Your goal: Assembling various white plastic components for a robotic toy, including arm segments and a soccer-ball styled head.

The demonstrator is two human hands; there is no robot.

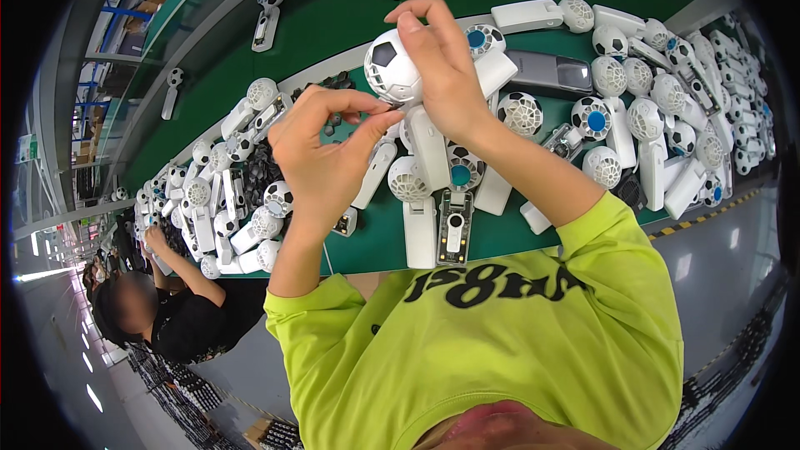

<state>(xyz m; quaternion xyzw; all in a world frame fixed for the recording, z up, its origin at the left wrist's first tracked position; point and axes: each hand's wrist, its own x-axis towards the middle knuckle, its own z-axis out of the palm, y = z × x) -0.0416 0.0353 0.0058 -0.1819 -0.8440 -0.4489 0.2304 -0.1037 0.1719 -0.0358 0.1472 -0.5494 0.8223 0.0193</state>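
My right hand (446, 71) wraps around a white handheld fan (387, 67) whose round head has black soccer-ball patches. Its white handle (429, 150) seems to hang below the palm, though the join is partly hidden. At the fan's neck, my left hand (321, 142) pinches thumb and forefinger on a small dark piece (395, 106), too small to name. Just below lie a fan with a white grille (408, 179) and an opened fan handle (453, 229) with its circuit board showing.
Piles of similar fans (646, 117) cover the green bench on the right, with more fans (212, 200) on the left. A grey plastic case (548, 73) lies behind my right wrist. Dark small parts (265, 171) are heaped left of my hand. A co-worker (175, 304) sits at far left.
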